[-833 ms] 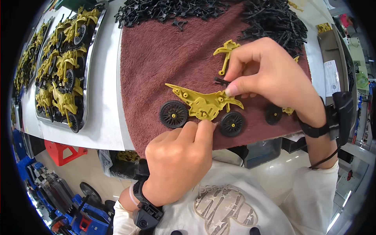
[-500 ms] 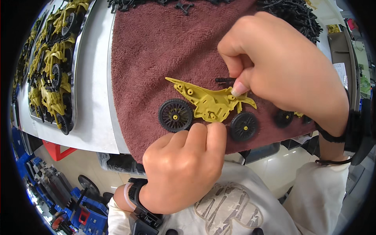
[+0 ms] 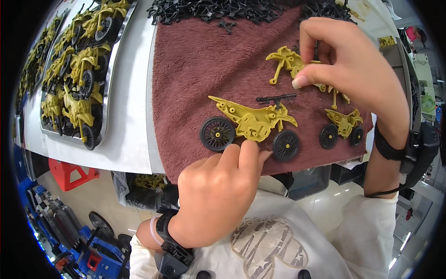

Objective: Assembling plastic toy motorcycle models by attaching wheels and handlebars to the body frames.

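Observation:
A half-built toy motorcycle lies on the maroon towel, its yellow body half (image 3: 253,122) showing pegs inside and its two black wheels beside it. The rear wheel (image 3: 217,134) is at the left, the front wheel (image 3: 285,145) at the right. A black handlebar (image 3: 276,99) sits at the front top of the body. My left hand (image 3: 218,193) has its curled fingers on the body's lower edge. Over loose yellow body pieces (image 3: 289,59) farther back is my right hand (image 3: 346,69), thumb and forefinger apart; whether they touch a piece is unclear.
Another small yellow motorcycle piece with wheels (image 3: 344,123) lies at the right on the towel (image 3: 200,69). Black small parts (image 3: 218,10) are heaped along the back. A metal tray (image 3: 116,65) of yellow motorcycles stands at the left. A red stool (image 3: 72,173) is below the table.
My right hand has left the motorcycle's front and moved back and right to the loose yellow pieces. The handlebar is now uncovered. My left hand stays at the body's lower edge. The view has shifted.

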Available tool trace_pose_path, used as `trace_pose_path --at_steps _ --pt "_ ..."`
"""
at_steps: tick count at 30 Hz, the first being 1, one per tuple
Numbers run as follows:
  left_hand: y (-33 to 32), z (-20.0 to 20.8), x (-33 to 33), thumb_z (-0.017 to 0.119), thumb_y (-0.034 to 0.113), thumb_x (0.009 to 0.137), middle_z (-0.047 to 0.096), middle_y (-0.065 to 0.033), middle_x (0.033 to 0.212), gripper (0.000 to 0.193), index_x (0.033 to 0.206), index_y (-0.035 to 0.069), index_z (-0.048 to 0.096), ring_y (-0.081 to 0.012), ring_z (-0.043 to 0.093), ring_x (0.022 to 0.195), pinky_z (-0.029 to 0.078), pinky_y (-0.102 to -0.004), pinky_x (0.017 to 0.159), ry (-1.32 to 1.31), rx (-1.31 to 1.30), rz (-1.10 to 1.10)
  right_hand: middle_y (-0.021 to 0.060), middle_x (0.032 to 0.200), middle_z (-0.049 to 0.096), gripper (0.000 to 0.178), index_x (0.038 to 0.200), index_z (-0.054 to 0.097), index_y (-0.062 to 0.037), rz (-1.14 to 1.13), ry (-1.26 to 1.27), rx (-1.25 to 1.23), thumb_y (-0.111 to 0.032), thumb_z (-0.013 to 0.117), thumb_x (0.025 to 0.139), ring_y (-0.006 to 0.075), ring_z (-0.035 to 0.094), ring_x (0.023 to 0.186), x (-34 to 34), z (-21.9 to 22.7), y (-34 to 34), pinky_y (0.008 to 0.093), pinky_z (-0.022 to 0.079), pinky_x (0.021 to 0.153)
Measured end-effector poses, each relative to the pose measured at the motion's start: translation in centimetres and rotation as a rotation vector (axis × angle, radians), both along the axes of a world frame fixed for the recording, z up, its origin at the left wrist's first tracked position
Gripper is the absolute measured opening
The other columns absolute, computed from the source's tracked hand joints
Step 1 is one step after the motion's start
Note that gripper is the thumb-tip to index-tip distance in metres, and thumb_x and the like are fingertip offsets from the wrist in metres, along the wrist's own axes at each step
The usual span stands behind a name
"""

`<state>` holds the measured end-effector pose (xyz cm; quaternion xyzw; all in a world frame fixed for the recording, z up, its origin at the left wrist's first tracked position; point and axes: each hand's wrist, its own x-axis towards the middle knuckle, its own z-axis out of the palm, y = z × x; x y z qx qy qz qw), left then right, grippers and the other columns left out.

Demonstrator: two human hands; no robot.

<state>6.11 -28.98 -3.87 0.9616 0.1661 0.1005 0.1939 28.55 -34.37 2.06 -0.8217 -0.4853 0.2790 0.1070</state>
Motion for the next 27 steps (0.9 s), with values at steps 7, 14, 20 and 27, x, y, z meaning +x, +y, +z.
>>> trace_pose_path --at_steps 7,14,20,27 --pt "0.7 1.0 -1.1 0.073 0.026 0.081 0.053 -0.0034 0.059 0.029 0.071 0.007 0.053 -0.0190 0.056 0.047 0.043 -0.0311 0.043 -0.025 -0.184 -0.031 0.0100 0.081 0.056 0.044 0.104 0.057 -0.0049 0.279 -0.357 0.426 -0.013 0.078 0.067 0.0252 0.059 0.070 0.7 -4.2 -0.3 0.0359 0.046 0.060" --pt "5.8 2.7 -2.3 0.073 0.012 0.082 0.065 -0.0122 0.084 0.021 0.094 -0.003 0.064 -0.0158 0.060 0.070 0.046 -0.0277 0.061 -0.270 -0.398 0.052 0.0059 0.099 0.057 0.036 0.116 0.057 -0.0017 -0.054 0.253 0.598 -0.010 0.069 0.082 0.0105 0.060 0.074 -2.4 1.4 -2.1 0.0223 0.051 0.068" --pt "6.0 1.0 -0.3 0.079 0.010 0.072 0.060 -0.0185 0.109 0.050 0.116 -0.004 0.059 -0.0275 0.062 0.096 0.051 -0.0341 0.079 -0.343 -0.267 -0.256 0.0201 0.109 0.058 0.038 0.103 0.055 -0.0023 0.039 0.677 0.848 -0.015 0.080 0.077 0.0244 0.059 0.100 -5.9 -3.1 -3.8 0.0335 0.048 0.087" --pt "6.6 0.9 0.4 0.076 0.003 0.059 0.062 -0.0123 0.107 0.052 0.110 0.001 0.065 -0.0301 0.062 0.095 0.051 -0.0367 0.080 -0.242 -0.132 -0.263 0.0172 0.126 0.050 0.042 0.108 0.058 0.0016 -0.184 0.569 0.676 -0.006 0.078 0.072 0.0206 0.056 0.105 -7.4 -3.3 -5.9 0.0313 0.048 0.087"
